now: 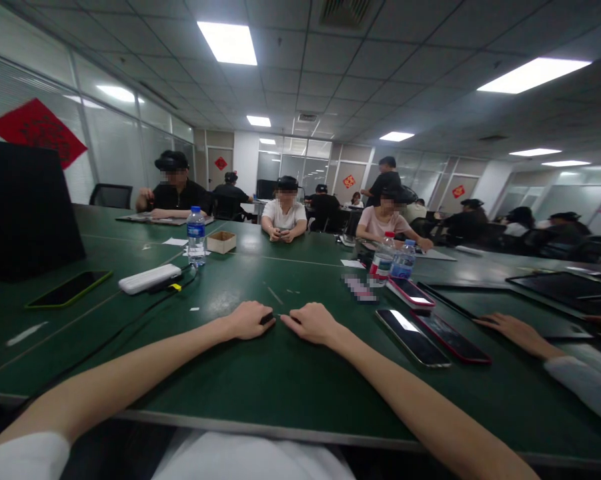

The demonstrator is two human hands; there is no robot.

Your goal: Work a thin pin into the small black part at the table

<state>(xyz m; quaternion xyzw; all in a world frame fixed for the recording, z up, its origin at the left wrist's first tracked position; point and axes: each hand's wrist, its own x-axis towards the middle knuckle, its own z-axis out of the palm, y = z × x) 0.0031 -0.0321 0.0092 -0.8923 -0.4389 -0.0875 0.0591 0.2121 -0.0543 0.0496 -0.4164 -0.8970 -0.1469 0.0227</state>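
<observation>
My left hand (250,321) rests low over the green tabletop (220,380), its fingers closed on a small black object (267,319) whose kind I cannot make out. Facing it, with a narrow gap between, is my right hand (313,324). Its fingers are curled and pinched together, thumb side toward the black object. A thin dark tip shows between the two hands; whether the right fingers hold part of it is hidden. Both forearms reach in over the table's front edge.
Left of my hands lie a white power bank (150,279) with a cable, a green-edged phone (70,289), a water bottle (196,237) and a small open box (221,242). To the right are several phones (414,338), two bottles (403,260) and a co-worker's hand (517,333) on a dark panel.
</observation>
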